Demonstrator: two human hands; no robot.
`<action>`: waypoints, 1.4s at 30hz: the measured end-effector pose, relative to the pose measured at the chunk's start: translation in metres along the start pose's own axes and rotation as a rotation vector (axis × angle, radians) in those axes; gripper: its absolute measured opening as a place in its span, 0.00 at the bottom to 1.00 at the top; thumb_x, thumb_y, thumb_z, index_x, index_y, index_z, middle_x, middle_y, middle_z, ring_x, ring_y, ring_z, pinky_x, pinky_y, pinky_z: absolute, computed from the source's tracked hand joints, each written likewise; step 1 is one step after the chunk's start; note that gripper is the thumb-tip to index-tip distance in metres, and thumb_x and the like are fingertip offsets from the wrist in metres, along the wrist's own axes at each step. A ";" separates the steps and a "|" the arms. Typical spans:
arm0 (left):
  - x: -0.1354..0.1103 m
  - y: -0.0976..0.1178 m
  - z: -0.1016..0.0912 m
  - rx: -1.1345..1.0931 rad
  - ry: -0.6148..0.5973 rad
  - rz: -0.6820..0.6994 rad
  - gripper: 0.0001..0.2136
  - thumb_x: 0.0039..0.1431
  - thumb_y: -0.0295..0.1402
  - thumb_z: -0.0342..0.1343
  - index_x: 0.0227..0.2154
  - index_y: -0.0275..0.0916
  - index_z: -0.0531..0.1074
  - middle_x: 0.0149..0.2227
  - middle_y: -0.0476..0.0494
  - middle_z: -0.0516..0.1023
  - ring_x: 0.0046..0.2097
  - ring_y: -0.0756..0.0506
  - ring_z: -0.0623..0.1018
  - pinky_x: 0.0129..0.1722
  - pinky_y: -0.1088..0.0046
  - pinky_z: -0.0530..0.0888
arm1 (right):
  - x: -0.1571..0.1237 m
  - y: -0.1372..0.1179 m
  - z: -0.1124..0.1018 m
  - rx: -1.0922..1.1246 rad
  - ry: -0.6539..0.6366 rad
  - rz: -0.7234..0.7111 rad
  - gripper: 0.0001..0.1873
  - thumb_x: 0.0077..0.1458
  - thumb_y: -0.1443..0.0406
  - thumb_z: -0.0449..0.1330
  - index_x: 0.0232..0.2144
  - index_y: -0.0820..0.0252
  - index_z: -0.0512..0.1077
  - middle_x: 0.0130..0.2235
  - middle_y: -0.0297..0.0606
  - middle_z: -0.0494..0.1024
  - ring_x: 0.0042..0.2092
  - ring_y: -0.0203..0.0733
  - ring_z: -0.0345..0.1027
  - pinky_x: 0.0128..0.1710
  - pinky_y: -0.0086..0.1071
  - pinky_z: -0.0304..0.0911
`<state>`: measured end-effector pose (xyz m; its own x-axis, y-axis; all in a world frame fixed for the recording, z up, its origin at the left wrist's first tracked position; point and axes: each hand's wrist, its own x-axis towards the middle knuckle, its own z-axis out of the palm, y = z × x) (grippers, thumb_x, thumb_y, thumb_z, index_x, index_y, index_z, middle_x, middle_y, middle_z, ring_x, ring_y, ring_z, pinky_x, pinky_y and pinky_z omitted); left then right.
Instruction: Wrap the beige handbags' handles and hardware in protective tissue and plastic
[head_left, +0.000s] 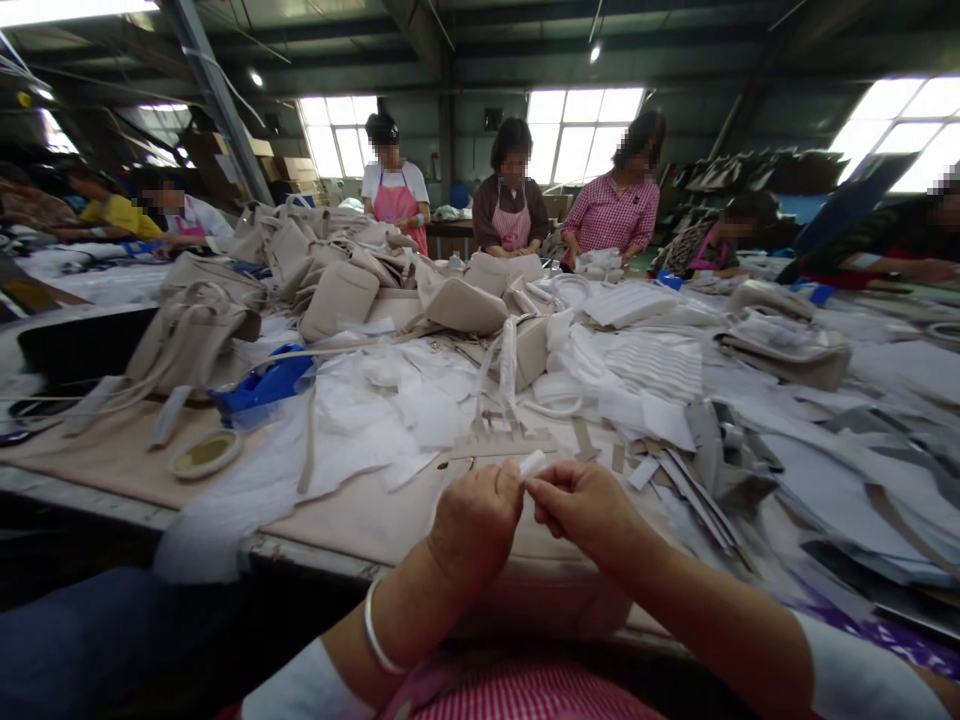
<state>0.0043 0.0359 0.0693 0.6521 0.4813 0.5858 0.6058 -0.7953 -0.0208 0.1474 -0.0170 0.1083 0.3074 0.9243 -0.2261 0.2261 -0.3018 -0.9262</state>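
Note:
Both my hands meet at the table's front edge, over a beige handbag (pixel 517 540) that lies against my apron. A small piece of white foam wrap (pixel 533 464) pokes up between the fingertips. My left hand (pixel 480 510) is closed round its lower left side, a pale bangle on the wrist. From the right, my right hand (pixel 581 505) pinches the same piece between thumb and forefinger. Just beyond the hands lies a beige strip (pixel 510 445) with small metal fittings near it. What the wrap covers is hidden by my fingers.
Beige handbags (pixel 341 300) are heaped across the middle. White foam sheets (pixel 390 410) spread in front of them. At left sit a blue tape dispenser (pixel 266 385) and a round shallow dish (pixel 205 454). Grey strips and boards (pixel 701 505) lie at right. Several people work opposite.

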 end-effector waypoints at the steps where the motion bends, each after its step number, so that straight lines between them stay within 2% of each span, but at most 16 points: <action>1: 0.001 0.000 0.000 -0.010 -0.024 -0.026 0.05 0.62 0.26 0.52 0.39 0.34 0.70 0.28 0.45 0.74 0.28 0.42 0.76 0.26 0.66 0.71 | -0.001 0.002 0.000 -0.012 0.001 -0.010 0.13 0.50 0.59 0.59 0.20 0.61 0.71 0.18 0.32 0.73 0.18 0.31 0.60 0.19 0.26 0.56; 4: 0.004 0.000 0.002 -0.065 -0.108 -0.100 0.05 0.62 0.27 0.50 0.31 0.38 0.69 0.28 0.44 0.74 0.30 0.41 0.76 0.28 0.65 0.71 | -0.002 0.007 0.000 -0.025 0.015 -0.048 0.11 0.52 0.60 0.59 0.24 0.61 0.74 0.20 0.33 0.74 0.19 0.32 0.62 0.21 0.26 0.58; 8: 0.007 -0.002 0.003 -0.168 -0.136 -0.192 0.08 0.65 0.30 0.46 0.32 0.38 0.69 0.30 0.42 0.76 0.32 0.41 0.77 0.32 0.66 0.72 | 0.001 0.011 0.006 0.067 0.047 -0.018 0.10 0.51 0.60 0.60 0.26 0.62 0.74 0.20 0.32 0.73 0.19 0.31 0.62 0.19 0.25 0.56; 13: 0.010 -0.004 -0.002 -0.299 -0.144 -0.268 0.09 0.65 0.30 0.45 0.31 0.37 0.70 0.30 0.41 0.76 0.34 0.42 0.76 0.35 0.67 0.70 | 0.005 0.007 0.014 0.285 0.014 0.034 0.10 0.49 0.61 0.61 0.23 0.63 0.71 0.20 0.31 0.71 0.17 0.28 0.57 0.16 0.24 0.49; 16: 0.013 -0.006 -0.009 -0.453 -0.150 -0.308 0.10 0.64 0.30 0.45 0.29 0.38 0.69 0.29 0.42 0.75 0.33 0.44 0.75 0.35 0.68 0.68 | 0.006 0.003 0.014 0.365 -0.038 0.058 0.10 0.47 0.61 0.62 0.24 0.63 0.71 0.20 0.29 0.70 0.17 0.27 0.55 0.16 0.24 0.48; 19: 0.015 -0.010 -0.017 -0.708 -0.203 -0.408 0.12 0.65 0.34 0.47 0.28 0.38 0.70 0.26 0.45 0.74 0.29 0.47 0.73 0.31 0.71 0.67 | 0.008 0.003 0.013 0.367 -0.070 0.053 0.11 0.48 0.61 0.62 0.22 0.63 0.70 0.20 0.29 0.69 0.18 0.27 0.54 0.17 0.25 0.47; 23: 0.016 -0.018 -0.023 -1.162 -0.337 -0.557 0.14 0.65 0.42 0.49 0.32 0.36 0.71 0.25 0.48 0.72 0.24 0.51 0.70 0.24 0.76 0.66 | 0.011 0.003 0.011 0.213 -0.024 -0.160 0.09 0.51 0.63 0.60 0.23 0.63 0.73 0.20 0.31 0.70 0.21 0.30 0.58 0.22 0.26 0.52; 26: 0.016 -0.023 -0.025 -1.484 -0.360 -0.597 0.16 0.64 0.44 0.49 0.32 0.35 0.71 0.26 0.49 0.70 0.22 0.53 0.67 0.20 0.79 0.63 | 0.009 0.001 0.010 0.075 0.015 -0.390 0.08 0.54 0.66 0.59 0.24 0.61 0.73 0.23 0.32 0.73 0.27 0.33 0.64 0.28 0.26 0.59; 31: 0.012 -0.036 -0.020 -1.754 -0.421 -0.647 0.15 0.64 0.42 0.52 0.32 0.34 0.71 0.25 0.49 0.69 0.20 0.55 0.65 0.18 0.82 0.60 | 0.002 -0.002 0.012 0.012 0.011 -0.657 0.08 0.59 0.67 0.57 0.28 0.60 0.73 0.26 0.31 0.74 0.30 0.33 0.67 0.33 0.26 0.61; 34: 0.006 -0.044 -0.008 -1.933 -0.469 -0.651 0.13 0.63 0.40 0.54 0.31 0.34 0.71 0.21 0.51 0.66 0.19 0.56 0.63 0.17 0.83 0.59 | 0.003 -0.003 0.015 -0.055 0.013 -0.717 0.08 0.60 0.64 0.58 0.30 0.59 0.74 0.28 0.32 0.74 0.31 0.34 0.67 0.35 0.26 0.61; 37: 0.000 -0.050 0.004 -2.142 -0.512 -0.640 0.12 0.62 0.41 0.54 0.32 0.37 0.71 0.18 0.55 0.60 0.17 0.57 0.58 0.15 0.84 0.57 | 0.008 -0.003 0.020 -0.093 0.038 -0.739 0.10 0.58 0.60 0.61 0.27 0.59 0.72 0.27 0.32 0.74 0.30 0.34 0.66 0.34 0.26 0.60; 40: -0.003 -0.052 0.011 -2.251 -0.550 -0.618 0.12 0.61 0.43 0.56 0.33 0.38 0.73 0.17 0.56 0.58 0.15 0.58 0.55 0.14 0.84 0.56 | 0.014 -0.003 0.023 -0.118 0.095 -0.620 0.13 0.50 0.57 0.67 0.27 0.59 0.71 0.25 0.29 0.71 0.26 0.32 0.62 0.26 0.25 0.56; 42: -0.003 -0.053 0.011 -2.222 -0.564 -0.619 0.13 0.59 0.44 0.57 0.38 0.39 0.75 0.16 0.56 0.59 0.14 0.57 0.55 0.14 0.84 0.57 | 0.015 -0.004 0.022 -0.137 0.053 -0.571 0.14 0.48 0.56 0.68 0.29 0.59 0.72 0.24 0.28 0.72 0.25 0.32 0.62 0.24 0.25 0.54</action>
<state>-0.0243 0.0808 0.0599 0.9009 0.4337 -0.0172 -0.2579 0.5668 0.7825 0.1309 0.0034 0.1015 0.1472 0.9375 0.3153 0.4856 0.2092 -0.8488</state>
